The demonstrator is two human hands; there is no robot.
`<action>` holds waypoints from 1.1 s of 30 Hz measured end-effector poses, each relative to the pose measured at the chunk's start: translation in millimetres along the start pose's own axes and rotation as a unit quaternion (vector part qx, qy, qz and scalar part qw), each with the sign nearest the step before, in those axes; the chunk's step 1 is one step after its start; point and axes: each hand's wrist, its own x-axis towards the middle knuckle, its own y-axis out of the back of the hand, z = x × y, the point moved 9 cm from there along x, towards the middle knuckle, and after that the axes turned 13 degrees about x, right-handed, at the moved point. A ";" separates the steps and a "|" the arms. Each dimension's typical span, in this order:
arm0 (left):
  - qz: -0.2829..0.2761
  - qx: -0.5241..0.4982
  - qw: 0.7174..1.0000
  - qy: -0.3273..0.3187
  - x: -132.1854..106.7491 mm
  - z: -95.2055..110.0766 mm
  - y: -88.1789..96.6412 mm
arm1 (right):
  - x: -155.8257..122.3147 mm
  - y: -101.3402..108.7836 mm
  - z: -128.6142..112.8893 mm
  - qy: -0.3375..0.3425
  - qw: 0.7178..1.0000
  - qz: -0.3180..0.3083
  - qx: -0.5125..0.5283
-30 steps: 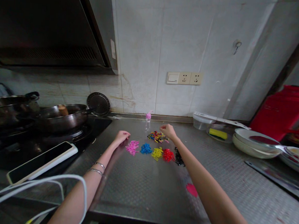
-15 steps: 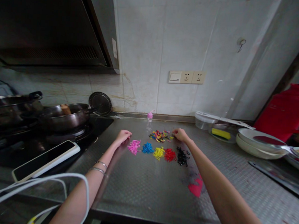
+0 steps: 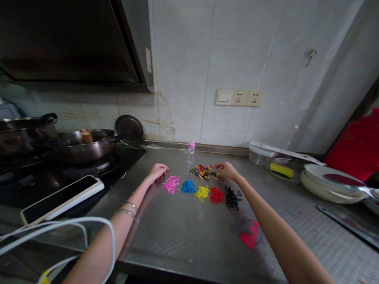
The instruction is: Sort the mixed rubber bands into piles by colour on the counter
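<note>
On the steel counter (image 3: 186,237) lie small heaps of tiny elastic bands: pink (image 3: 171,185), blue (image 3: 188,186), yellow (image 3: 201,193), red (image 3: 216,196) and black (image 3: 232,197). Behind them sits a mixed-colour heap (image 3: 203,172). My right hand (image 3: 225,170) rests at the right edge of the mixed heap, fingers curled into it in a pinch. My left hand (image 3: 156,172) lies loosely curled on the counter just left of the pink heap. A small clear bottle with a pink cap (image 3: 191,151) stands behind the mixed heap.
A stove with two pans (image 3: 79,145) is at the left, a phone (image 3: 62,198) lying on its edge. White cables (image 3: 49,236) cross the near left. Stacked plates (image 3: 332,182), a sponge dish (image 3: 280,169) and a red thermos (image 3: 368,141) stand at the right.
My right hand has moved from the left side of the mixed heap to its right edge, uncovering the black heap. The left hand has stayed put.
</note>
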 end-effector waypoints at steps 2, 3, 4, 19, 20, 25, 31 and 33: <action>-0.004 -0.004 1.000 -0.001 0.2 -0.3 -1.0 | -5.1 8.3 7.8 -0.008 1.000 0.010 -0.005; -0.006 -0.005 1.000 -0.001 0.4 -0.6 -1.4 | -7.8 11.2 12.3 -0.012 1.000 0.011 -0.008; -0.007 -0.006 1.000 0.000 0.6 -1.1 -1.8 | -10.5 13.1 16.7 -0.016 1.000 0.008 -0.010; 0.003 -0.009 1.000 -0.014 1.7 -1.8 -1.0 | -10.5 -0.2 21.4 -0.013 1.000 -0.005 0.004; 0.004 -0.010 1.000 -0.016 1.4 -1.3 -0.8 | -10.6 0.0 20.3 -0.010 1.000 -0.006 0.005; 0.006 -0.009 1.000 -0.021 0.4 1.8 0.8 | -15.9 14.8 6.9 0.013 0.999 0.034 -0.001; 0.011 0.002 0.998 -0.061 0.1 29.4 2.3 | -28.9 13.2 -31.8 0.072 0.996 0.018 0.049; -0.005 0.007 0.996 -0.087 -0.6 45.9 -4.8 | -35.2 2.2 -48.7 0.090 0.992 -0.020 0.087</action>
